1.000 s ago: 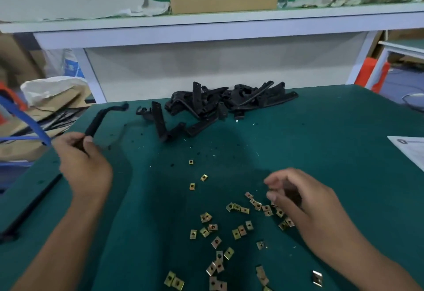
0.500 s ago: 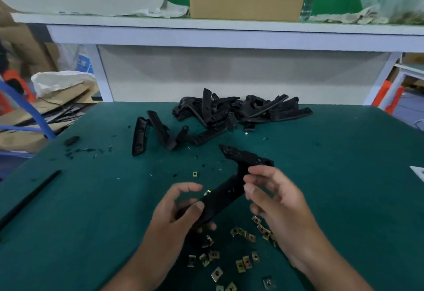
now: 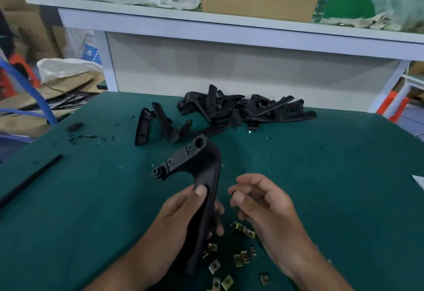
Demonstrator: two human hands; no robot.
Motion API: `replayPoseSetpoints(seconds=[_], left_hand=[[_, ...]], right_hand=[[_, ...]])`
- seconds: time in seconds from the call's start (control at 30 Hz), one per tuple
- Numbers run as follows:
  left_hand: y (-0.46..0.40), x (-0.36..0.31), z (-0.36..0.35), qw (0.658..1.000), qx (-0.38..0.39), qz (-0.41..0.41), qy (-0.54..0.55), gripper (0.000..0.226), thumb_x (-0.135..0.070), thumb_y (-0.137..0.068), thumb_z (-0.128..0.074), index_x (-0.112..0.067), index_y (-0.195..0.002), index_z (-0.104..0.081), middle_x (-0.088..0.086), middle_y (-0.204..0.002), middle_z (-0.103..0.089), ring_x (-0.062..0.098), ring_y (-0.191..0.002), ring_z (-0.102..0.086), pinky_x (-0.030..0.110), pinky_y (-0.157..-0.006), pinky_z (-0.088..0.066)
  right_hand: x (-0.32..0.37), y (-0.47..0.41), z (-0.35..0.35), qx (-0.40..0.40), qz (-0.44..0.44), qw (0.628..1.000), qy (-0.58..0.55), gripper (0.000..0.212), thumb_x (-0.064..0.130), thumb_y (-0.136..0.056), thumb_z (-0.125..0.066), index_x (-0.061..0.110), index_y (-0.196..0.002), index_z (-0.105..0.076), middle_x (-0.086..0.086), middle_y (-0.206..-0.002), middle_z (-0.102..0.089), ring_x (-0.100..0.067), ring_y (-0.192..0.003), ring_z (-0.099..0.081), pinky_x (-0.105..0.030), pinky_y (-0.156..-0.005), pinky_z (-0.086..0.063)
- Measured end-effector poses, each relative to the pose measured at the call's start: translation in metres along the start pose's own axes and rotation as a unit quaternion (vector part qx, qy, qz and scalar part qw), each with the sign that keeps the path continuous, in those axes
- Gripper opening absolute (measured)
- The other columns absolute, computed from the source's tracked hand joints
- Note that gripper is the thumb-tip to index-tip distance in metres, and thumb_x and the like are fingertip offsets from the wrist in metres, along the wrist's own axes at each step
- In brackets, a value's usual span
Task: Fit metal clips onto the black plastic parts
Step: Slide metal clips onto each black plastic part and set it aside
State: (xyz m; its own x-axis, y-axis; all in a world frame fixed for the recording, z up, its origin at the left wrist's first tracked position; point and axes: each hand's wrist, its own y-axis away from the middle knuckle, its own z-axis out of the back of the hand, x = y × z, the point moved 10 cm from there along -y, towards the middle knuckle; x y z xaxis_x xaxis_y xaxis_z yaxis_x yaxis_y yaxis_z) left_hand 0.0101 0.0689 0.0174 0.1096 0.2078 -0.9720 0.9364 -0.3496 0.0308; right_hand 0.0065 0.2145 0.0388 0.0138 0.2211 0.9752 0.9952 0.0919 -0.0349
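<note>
1. Head view: your left hand grips a black plastic part upright over the green table, thumb pressed on its face.
2. Your right hand hovers just beside it, fingers loosely curled; whether they pinch a clip, I cannot tell.
3. Metal clips lie scattered below both hands; a pile of black parts sits at the far edge.

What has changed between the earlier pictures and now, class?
The left hand carried the black plastic part from the table's left to the centre and now holds it upright. The right hand left the metal clips and let go of the part. The pile of parts stayed put.
</note>
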Motion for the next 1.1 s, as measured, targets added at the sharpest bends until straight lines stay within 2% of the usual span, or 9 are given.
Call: replayPoseSetpoints(seconds=[0.17,0.37,0.5,0.6,0.67,0.77,0.83,1.0,1.1], left_hand=[[0.002,-0.005,0.004,0.999,-0.028,-0.014,0.034,0.016,-0.025,-0.099,-0.053,-0.014,-0.108,-0.06,0.025,-0.093,-0.071,0.028,-0.059,-0.061,0.031,-0.055,-0.05],[0.002,0.0,0.004,0.999,0.01,0.031,-0.035,0.062,-0.062,-0.09,-0.046,-0.006,-0.1,-0.069,0.019,-0.066,-0.068,0.025,-0.05,-0.06,0.028,-0.049,-0.05],[0.002,0.002,-0.008,0.996,0.063,0.027,-0.051,0.065,-0.066,-0.094,-0.04,-0.012,-0.086,-0.075,0.021,-0.073,-0.07,0.026,-0.057,-0.063,0.03,-0.054,-0.051],[0.004,0.003,-0.009,0.988,0.067,0.008,-0.141,0.076,-0.078,-0.086,-0.048,-0.005,-0.076,-0.067,0.024,-0.059,-0.048,0.034,-0.046,-0.04,0.038,-0.045,-0.035],[0.004,0.002,-0.009,0.984,0.054,-0.009,-0.169,0.071,-0.076,-0.08,-0.055,-0.007,-0.067,-0.058,0.015,-0.056,-0.041,0.025,-0.046,-0.035,0.031,-0.045,-0.028],[0.003,0.005,-0.017,0.983,0.074,-0.011,-0.17,0.066,-0.067,-0.08,-0.061,-0.002,-0.088,-0.07,0.026,-0.082,-0.069,0.02,-0.066,-0.057,0.031,-0.06,-0.043],[0.004,0.012,-0.022,0.982,0.092,0.004,-0.166,0.071,-0.063,-0.083,-0.061,0.005,-0.101,-0.068,0.034,-0.098,-0.067,0.024,-0.079,-0.062,0.038,-0.071,-0.045],[0.008,0.014,-0.026,0.979,0.097,0.008,-0.178,0.064,-0.074,-0.088,-0.051,-0.015,-0.096,-0.076,-0.001,-0.088,-0.076,0.014,-0.077,-0.065,0.028,-0.072,-0.048],[0.013,0.004,-0.024,0.974,0.071,-0.015,-0.213,0.058,-0.082,-0.088,-0.031,-0.045,-0.078,-0.074,-0.025,-0.065,-0.064,-0.01,-0.063,-0.059,0.006,-0.062,-0.044]], right_hand=[[0.005,0.001,0.005,0.003,0.001,0.996,-0.09,0.02,0.025,-0.071,-0.087,0.026,-0.089,-0.077,-0.007,-0.097,-0.076,-0.013,-0.077,-0.069,-0.023,-0.062,-0.053],[0.011,-0.001,0.011,-0.005,0.009,0.996,-0.083,0.026,0.024,-0.066,-0.088,0.019,-0.09,-0.081,-0.005,-0.098,-0.077,-0.008,-0.083,-0.069,-0.02,-0.066,-0.054],[0.009,-0.002,0.014,-0.019,-0.002,0.997,-0.076,0.025,0.019,-0.075,-0.074,0.022,-0.099,-0.081,-0.001,-0.098,-0.077,-0.008,-0.087,-0.069,-0.021,-0.071,-0.055],[0.01,-0.002,0.015,-0.025,-0.001,0.996,-0.08,0.021,0.024,-0.079,-0.071,0.025,-0.097,-0.08,0.001,-0.093,-0.075,-0.007,-0.081,-0.068,-0.02,-0.071,-0.055],[0.011,-0.003,0.013,-0.023,-0.007,0.997,-0.077,0.018,0.031,-0.078,-0.071,0.024,-0.093,-0.08,0.003,-0.086,-0.071,-0.006,-0.077,-0.065,-0.019,-0.07,-0.055],[0.008,-0.002,0.012,-0.02,-0.022,0.998,-0.059,0.02,0.042,-0.076,-0.07,0.022,-0.081,-0.073,0.003,-0.08,-0.063,-0.007,-0.071,-0.058,-0.022,-0.067,-0.052],[0.008,-0.001,0.009,-0.007,-0.024,0.999,-0.038,0.021,0.046,-0.079,-0.067,0.026,-0.074,-0.067,0.005,-0.078,-0.058,-0.006,-0.067,-0.054,-0.021,-0.064,-0.049],[0.008,0.0,0.002,0.026,-0.022,0.999,-0.026,0.017,0.035,-0.087,-0.065,0.026,-0.073,-0.069,0.007,-0.075,-0.057,-0.005,-0.066,-0.054,-0.017,-0.063,-0.049],[0.005,-0.001,0.005,0.023,-0.036,0.999,-0.017,0.012,0.032,-0.086,-0.067,0.027,-0.079,-0.075,0.007,-0.074,-0.062,-0.003,-0.065,-0.057,-0.015,-0.06,-0.049]])
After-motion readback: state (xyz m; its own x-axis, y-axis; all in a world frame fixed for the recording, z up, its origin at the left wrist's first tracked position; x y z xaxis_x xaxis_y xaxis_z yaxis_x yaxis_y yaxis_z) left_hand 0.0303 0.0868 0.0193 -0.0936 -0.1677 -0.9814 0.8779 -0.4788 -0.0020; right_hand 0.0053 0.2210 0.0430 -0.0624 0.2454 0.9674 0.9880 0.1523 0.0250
